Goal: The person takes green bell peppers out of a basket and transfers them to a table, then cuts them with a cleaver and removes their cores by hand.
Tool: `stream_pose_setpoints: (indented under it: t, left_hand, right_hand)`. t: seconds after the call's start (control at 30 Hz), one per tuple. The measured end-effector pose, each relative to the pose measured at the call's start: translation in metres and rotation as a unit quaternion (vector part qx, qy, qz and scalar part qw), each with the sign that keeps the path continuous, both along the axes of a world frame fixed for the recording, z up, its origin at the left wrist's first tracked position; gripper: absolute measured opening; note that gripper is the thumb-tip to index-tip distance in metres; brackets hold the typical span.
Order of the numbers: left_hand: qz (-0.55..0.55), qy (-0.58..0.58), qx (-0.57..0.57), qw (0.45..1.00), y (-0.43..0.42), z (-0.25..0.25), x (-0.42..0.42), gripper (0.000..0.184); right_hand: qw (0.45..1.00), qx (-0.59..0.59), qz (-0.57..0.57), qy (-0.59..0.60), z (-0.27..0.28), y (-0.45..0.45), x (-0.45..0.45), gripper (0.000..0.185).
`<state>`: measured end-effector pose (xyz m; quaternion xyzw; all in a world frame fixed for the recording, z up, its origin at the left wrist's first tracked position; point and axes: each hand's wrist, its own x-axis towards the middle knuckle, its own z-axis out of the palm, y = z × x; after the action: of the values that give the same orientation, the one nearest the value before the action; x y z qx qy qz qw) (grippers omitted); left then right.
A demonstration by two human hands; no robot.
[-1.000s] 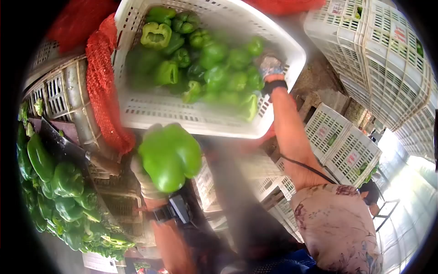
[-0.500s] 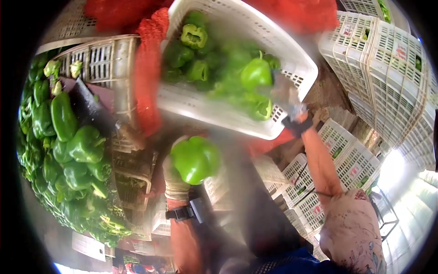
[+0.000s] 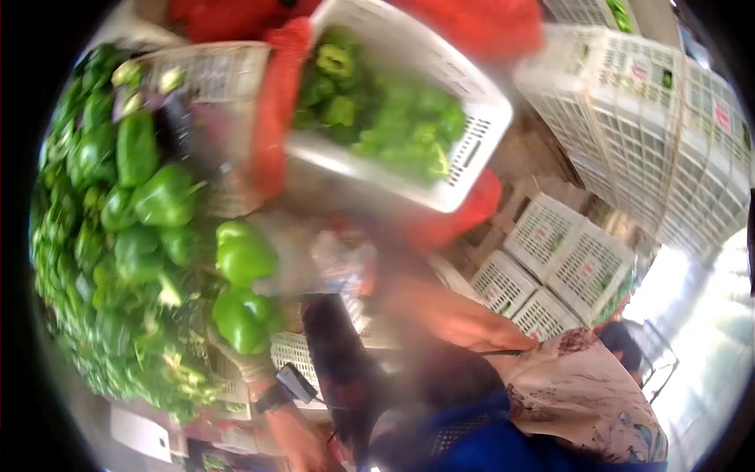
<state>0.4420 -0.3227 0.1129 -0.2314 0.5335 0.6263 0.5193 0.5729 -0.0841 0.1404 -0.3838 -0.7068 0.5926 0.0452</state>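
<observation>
My left hand (image 3: 233,359), in a pale glove, is at the lower left beside the pepper heap, closed on a glossy green bell pepper (image 3: 241,320) that hides most of its fingers. A second green bell pepper (image 3: 245,253) is just above the first; what supports it is unclear. Smeared by motion, my right hand (image 3: 340,258) is to the right of these peppers, and I cannot make out its fingers. A white plastic crate (image 3: 481,149) of green peppers stands ahead. At the left, a dark knife blade (image 3: 178,130) lies by the pile of green peppers (image 3: 102,252).
Red mesh sacking (image 3: 277,118) hangs between the crate and a slatted pale crate (image 3: 236,71). Tall stacked white crates (image 3: 629,118) stand at the right. Lower crates (image 3: 550,267) are on the floor at centre right.
My left hand has moved left toward the heap with its pepper. My right hand has left the white crate and swung down and left. The view has shifted slightly.
</observation>
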Motion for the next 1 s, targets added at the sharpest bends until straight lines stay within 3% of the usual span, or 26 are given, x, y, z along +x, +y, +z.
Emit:
stream_pose_setpoints:
  t: [0.03, 0.1, 0.17, 0.2, 0.3, 0.4, 0.43, 0.57, 0.63, 0.7, 0.77, 0.83, 0.87, 0.9, 1.0]
  left_hand:
    - [0.034, -0.01, 0.019, 0.999, -0.017, 0.0, 0.003, 0.077]
    - [-0.12, 0.286, -0.076, 0.948, -0.033, 0.027, -0.002, 0.074]
    - [-0.099, 0.304, -0.103, 0.942, -0.01, 0.044, -0.006, 0.071]
    - [0.122, 0.059, 0.031, 0.99, -0.008, 0.055, -0.014, 0.071]
    - [0.156, 0.037, 0.139, 0.977, -0.013, 0.073, -0.033, 0.069]
    - [0.237, 0.021, 0.074, 0.968, -0.028, 0.087, -0.055, 0.069]
    - [0.238, 0.022, 0.071, 0.968, -0.037, 0.087, -0.065, 0.068]
    - [0.216, 0.071, 0.049, 0.973, -0.068, 0.088, -0.105, 0.062]
    - [0.189, 0.106, 0.051, 0.975, -0.085, 0.084, -0.123, 0.059]
    - [0.165, 0.13, 0.021, 0.977, -0.092, 0.087, -0.131, 0.058]
    - [0.152, 0.137, -0.018, 0.979, -0.098, 0.097, -0.135, 0.058]
    - [0.137, 0.17, -0.061, 0.974, -0.104, 0.095, -0.132, 0.053]
    - [0.133, 0.164, -0.086, 0.974, -0.108, 0.086, -0.133, 0.052]
    - [0.125, 0.154, -0.113, 0.973, -0.115, 0.074, -0.132, 0.05]
    - [0.175, 0.092, -0.151, 0.968, -0.124, 0.039, -0.127, 0.045]
  right_hand:
    - [1.0, 0.003, 0.003, 0.012, 0.004, -0.006, -0.002, 0.071]
    - [0.997, -0.023, 0.011, 0.066, -0.002, -0.019, -0.018, 0.07]
    - [0.994, -0.042, 0.018, 0.102, 0.0, -0.03, -0.037, 0.069]
    - [0.993, -0.036, 0.025, 0.108, 0.002, -0.034, -0.047, 0.069]
    - [0.99, 0.096, 0.084, 0.065, 0.012, -0.036, -0.084, 0.068]
    - [0.955, 0.251, 0.156, -0.008, 0.027, -0.033, -0.132, 0.065]
    - [0.939, 0.289, 0.18, -0.041, 0.038, -0.034, -0.149, 0.063]
    - [0.983, 0.125, 0.134, 0.007, 0.052, -0.032, -0.209, 0.065]
    - [0.918, 0.341, 0.2, -0.012, 0.07, -0.03, -0.233, 0.068]
    - [0.869, 0.444, 0.207, -0.07, 0.069, -0.024, -0.254, 0.071]
    - [0.867, 0.442, 0.166, -0.161, 0.047, -0.011, -0.287, 0.072]
    - [0.821, 0.535, 0.174, -0.091, -0.026, 0.008, -0.302, 0.082]
    - [0.794, 0.581, 0.174, -0.051, -0.03, 0.005, -0.308, 0.087]
    - [0.824, 0.492, 0.231, -0.16, -0.031, 0.012, -0.307, 0.092]
    - [0.876, 0.394, 0.26, -0.101, -0.011, 0.025, -0.277, 0.086]
